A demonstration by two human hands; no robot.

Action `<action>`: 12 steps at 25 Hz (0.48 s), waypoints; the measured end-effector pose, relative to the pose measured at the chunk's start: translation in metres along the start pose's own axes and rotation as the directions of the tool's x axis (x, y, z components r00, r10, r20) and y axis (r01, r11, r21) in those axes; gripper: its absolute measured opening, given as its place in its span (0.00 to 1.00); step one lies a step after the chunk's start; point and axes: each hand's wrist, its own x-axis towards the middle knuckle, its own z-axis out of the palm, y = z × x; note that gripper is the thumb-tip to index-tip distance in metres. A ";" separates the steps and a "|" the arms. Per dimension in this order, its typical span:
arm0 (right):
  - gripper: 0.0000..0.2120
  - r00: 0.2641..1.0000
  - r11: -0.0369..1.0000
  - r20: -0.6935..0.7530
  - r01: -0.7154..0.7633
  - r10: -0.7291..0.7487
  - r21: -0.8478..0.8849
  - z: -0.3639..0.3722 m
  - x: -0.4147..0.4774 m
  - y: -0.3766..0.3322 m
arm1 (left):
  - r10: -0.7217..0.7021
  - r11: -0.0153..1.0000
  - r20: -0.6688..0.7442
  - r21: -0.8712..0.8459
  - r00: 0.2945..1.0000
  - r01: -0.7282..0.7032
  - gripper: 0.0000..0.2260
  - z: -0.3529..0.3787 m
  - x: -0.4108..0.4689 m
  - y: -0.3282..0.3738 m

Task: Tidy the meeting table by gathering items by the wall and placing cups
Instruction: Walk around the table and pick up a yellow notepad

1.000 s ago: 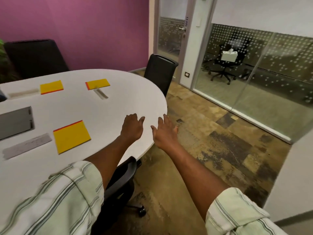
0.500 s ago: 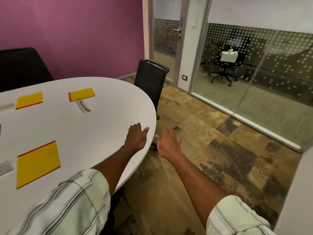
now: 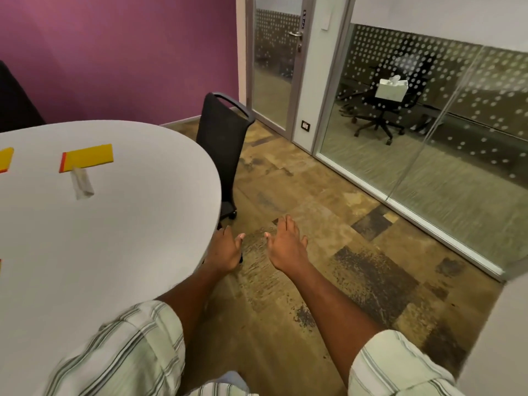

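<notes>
Both hands are empty with fingers loosely spread. The left hand (image 3: 225, 248) hangs just past the bench's (image 3: 128, 252) rounded right edge; the right hand (image 3: 287, 247) is out over the patterned floor (image 3: 357, 267), apart from the bench. On the bench toward its far left lies a yellow pad (image 3: 87, 157) with a small clear wrapper (image 3: 81, 182) touching its near edge; another yellow pad (image 3: 5, 159) sits at the left border. A black chair (image 3: 221, 144) stands beside the far right edge.
</notes>
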 end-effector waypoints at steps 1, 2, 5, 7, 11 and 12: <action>0.29 1.000 1.000 0.006 -0.007 0.007 -0.003 -0.004 0.013 0.008 | 0.004 1.000 0.005 -0.009 1.000 -0.004 0.18 0.007 0.014 0.008; 0.29 1.000 1.000 0.011 -0.009 0.010 -0.009 -0.007 0.025 0.016 | 0.012 1.000 0.009 -0.010 1.000 -0.012 0.19 0.014 0.027 0.015; 0.30 1.000 1.000 0.024 -0.006 0.007 -0.026 -0.015 0.078 0.042 | 0.056 0.998 0.007 -0.040 0.998 -0.056 0.18 0.039 0.083 0.040; 0.31 0.999 0.999 0.039 -0.021 0.022 -0.036 -0.021 0.122 0.055 | 0.074 0.994 0.005 -0.077 0.997 -0.073 0.17 0.054 0.128 0.054; 0.30 0.997 0.999 0.055 -0.043 0.044 -0.030 -0.032 0.206 0.072 | 0.077 0.994 0.015 -0.081 0.997 -0.076 0.18 0.078 0.212 0.076; 0.30 0.997 0.998 0.059 -0.058 0.059 -0.018 -0.036 0.230 0.075 | 0.060 0.996 0.032 -0.073 0.998 -0.057 0.18 0.083 0.235 0.081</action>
